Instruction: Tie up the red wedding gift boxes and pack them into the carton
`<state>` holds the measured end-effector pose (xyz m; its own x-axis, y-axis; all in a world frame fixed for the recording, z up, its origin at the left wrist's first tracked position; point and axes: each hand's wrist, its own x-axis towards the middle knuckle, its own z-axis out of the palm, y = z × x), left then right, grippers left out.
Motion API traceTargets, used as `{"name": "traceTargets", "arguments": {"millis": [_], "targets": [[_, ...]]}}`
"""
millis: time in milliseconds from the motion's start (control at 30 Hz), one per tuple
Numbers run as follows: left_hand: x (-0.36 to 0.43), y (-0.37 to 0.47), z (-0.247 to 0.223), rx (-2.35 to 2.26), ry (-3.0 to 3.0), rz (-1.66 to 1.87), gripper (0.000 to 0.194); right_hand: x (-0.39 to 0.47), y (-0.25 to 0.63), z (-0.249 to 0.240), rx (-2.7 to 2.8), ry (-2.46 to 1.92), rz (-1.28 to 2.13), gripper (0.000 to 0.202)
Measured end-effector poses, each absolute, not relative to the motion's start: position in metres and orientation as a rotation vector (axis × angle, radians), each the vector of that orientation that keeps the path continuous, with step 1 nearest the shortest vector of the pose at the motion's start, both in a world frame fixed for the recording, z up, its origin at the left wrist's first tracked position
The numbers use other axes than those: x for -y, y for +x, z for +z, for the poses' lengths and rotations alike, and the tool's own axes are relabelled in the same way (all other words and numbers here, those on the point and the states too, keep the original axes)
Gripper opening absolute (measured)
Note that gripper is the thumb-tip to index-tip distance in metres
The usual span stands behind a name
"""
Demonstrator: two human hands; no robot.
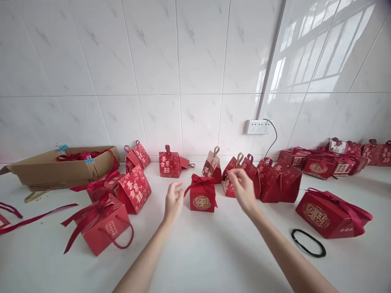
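Note:
A red gift box (pixel 202 199) with a gold round emblem and a ribbon bow (pixel 204 182) on top stands upright between my hands. My left hand (pixel 173 203) is just left of it, fingers loosely bent and apart, holding nothing. To the right, my right hand (pixel 243 190) hovers with bent fingers, apart from the bowed box; I see nothing held in it. Behind that hand, and partly covered by it, is a small box with a cartoon figure (pixel 226 183). I cannot tell whether the fingers touch it.
A row of red boxes (pixel 269 179) stands at right, before a larger ribboned box (pixel 314 213) and a black loop (pixel 308 243). More ribboned boxes (pixel 319 167) lie farther back. At left are a ribboned bag-like box (pixel 106 224), a patterned box (pixel 134 189) and a cardboard carton (pixel 61 173).

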<state>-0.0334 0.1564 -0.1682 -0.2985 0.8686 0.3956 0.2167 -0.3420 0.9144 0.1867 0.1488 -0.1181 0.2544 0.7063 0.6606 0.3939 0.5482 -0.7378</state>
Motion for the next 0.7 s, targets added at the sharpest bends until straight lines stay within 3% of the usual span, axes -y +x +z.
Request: {"name": "traceTargets", "arguments": {"millis": [100, 200, 300, 500, 700], "targets": [[-0.153, -0.035, -0.178, -1.355, 1.441, 1.593, 0.026, -0.164, 0.174, -0.158, 1.403, -1.115, 0.658, 0.047], [-0.152, -0.03, -0.18, -1.288, 1.437, 1.477, 0.039, -0.168, 0.169, -0.182, 1.481, -1.058, 1.051, 0.079], [-0.15, -0.023, -0.179, -1.225, 1.43, 1.352, 0.053, -0.163, 0.169, -0.184, 1.617, -0.942, 1.167, 0.104], [-0.141, -0.018, -0.177, -1.108, 1.561, 1.301, 0.064, -0.16, 0.183, -0.175, 1.89, -0.897, 0.971, 0.086], [-0.13, -0.017, -0.167, -1.078, 1.761, 1.373, 0.06, -0.152, 0.187, -0.172, 2.084, -0.879, 0.475, 0.109]]}}
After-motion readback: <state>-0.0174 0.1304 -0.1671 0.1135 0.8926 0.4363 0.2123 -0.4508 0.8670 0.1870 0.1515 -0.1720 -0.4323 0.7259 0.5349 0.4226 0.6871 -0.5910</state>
